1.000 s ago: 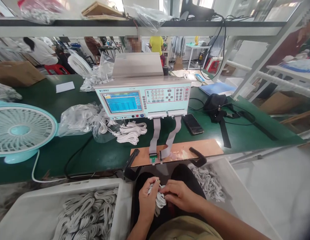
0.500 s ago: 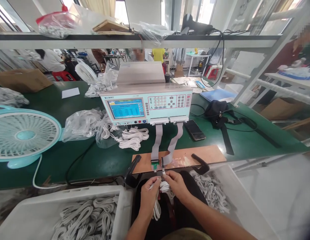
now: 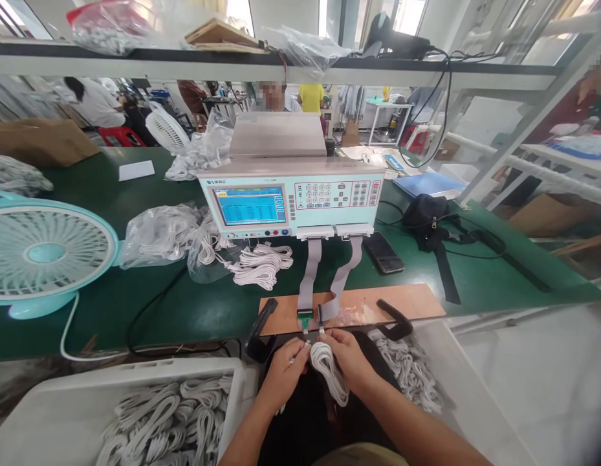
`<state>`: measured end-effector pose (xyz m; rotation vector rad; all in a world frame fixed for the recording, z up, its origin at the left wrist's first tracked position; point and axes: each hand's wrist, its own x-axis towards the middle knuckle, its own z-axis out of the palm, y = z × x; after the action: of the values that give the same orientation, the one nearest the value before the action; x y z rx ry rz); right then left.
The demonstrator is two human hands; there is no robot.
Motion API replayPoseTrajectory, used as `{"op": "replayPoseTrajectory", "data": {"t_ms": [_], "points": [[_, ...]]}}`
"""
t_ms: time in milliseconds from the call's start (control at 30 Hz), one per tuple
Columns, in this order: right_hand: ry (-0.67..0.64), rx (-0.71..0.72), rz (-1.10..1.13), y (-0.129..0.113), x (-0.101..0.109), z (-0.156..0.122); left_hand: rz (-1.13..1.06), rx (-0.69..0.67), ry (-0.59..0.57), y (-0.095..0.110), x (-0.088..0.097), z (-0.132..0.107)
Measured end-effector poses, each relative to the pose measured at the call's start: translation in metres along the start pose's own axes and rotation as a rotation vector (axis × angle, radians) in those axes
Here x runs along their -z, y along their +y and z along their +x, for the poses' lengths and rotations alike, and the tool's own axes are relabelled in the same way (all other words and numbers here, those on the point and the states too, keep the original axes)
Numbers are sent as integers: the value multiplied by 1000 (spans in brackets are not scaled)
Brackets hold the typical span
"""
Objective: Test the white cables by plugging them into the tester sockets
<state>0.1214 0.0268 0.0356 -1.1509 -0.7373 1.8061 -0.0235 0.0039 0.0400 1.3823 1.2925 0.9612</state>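
Note:
A bundled white cable point(image 3: 330, 375) hangs in a loop between my hands, against the dark clothing on my lap. My right hand point(image 3: 349, 356) is closed around the cable's upper end, just below the dark connector point(image 3: 320, 315) of one grey ribbon lead. My left hand point(image 3: 284, 370) pinches a small white cable end near the green connector board point(image 3: 305, 321) on the other ribbon lead. A small gap shows between that end and the board. Whether the right-hand end is seated in its connector is hidden by my fingers. Both ribbon leads run up to the tester point(image 3: 290, 204), whose blue screen is lit.
Boxes of coiled cables stand on my left point(image 3: 135, 367) and right point(image 3: 468, 362). Black clamps point(image 3: 261, 327) hold a wooden board point(image 3: 358, 304) at the table edge. A phone point(image 3: 385, 252), more white cables point(image 3: 262, 265) and a fan point(image 3: 45, 252) lie or stand on the green table.
The loop that hung below my left hand is gone from there, and the cable bundle now hangs lower beside my right hand. My left hand has shifted slightly left. The view has moved a little.

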Motion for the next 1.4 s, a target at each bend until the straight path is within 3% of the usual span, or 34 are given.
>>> {"op": "replayPoseTrajectory", "data": {"t_ms": [67,333,700,1100,1400], "points": [[6,-20,35,-1,-1,0,-28,8,1,-2,-1,1],[-56,11,16,-1,5,4,-125,90,207,-11,-13,5],[-113,-20,60,2,5,4,-314,205,331,-19,-32,2],[-103,74,18,11,4,6,-332,183,341,-10,-28,12],[-97,32,88,15,-2,6,-386,166,357,-14,-32,17]]}}
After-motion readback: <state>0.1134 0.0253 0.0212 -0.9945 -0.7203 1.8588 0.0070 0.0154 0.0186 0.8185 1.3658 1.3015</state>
